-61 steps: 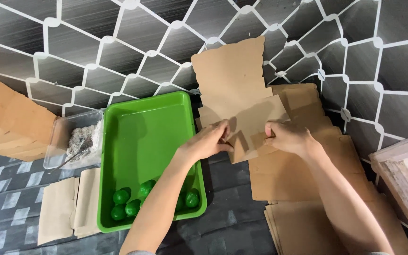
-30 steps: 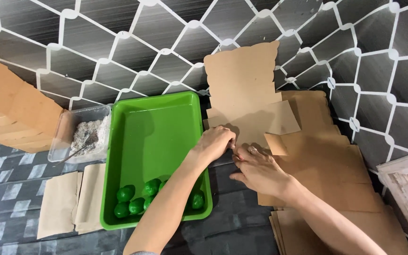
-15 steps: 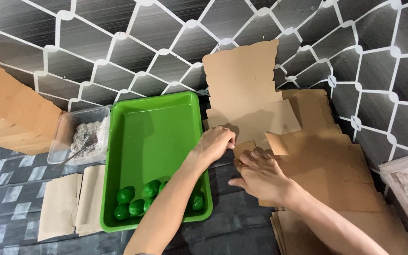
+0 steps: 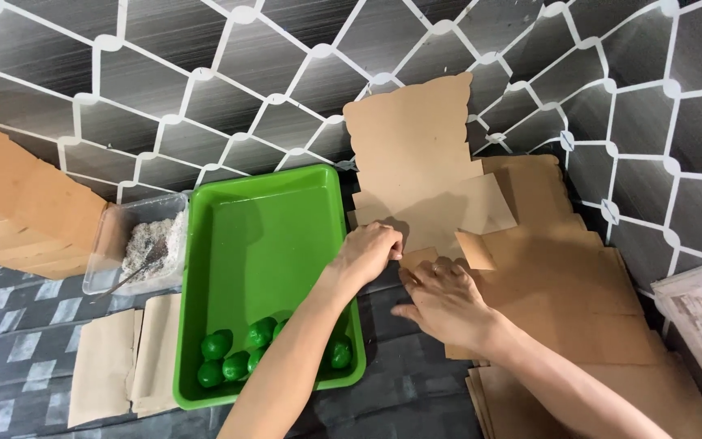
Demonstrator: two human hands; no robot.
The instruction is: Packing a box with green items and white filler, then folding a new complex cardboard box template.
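One green plastic tray (image 4: pixel 263 236) sits here; at least six small green round fruits (image 4: pixel 236 363) lie in it, some hidden behind the forearm; one clear plastic tub (image 4: pixel 115 236) of grey-white powder with one spoon (image 4: pixel 136 272); one die-cut cardboard blank (image 4: pixel 424 175) stands unfolded; many more lie stacked in a flat cardboard pile (image 4: pixel 578 301), too layered to count; two folded paper bags (image 4: pixel 127 358); two hands, left hand (image 4: pixel 370 252) and right hand (image 4: pixel 444 302).

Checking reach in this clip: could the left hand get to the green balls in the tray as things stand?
Probably yes. The left hand rests on the cardboard sheet beside the green tray, which is open-topped. The green balls lie uncovered at its near end, right under that forearm, with nothing between.
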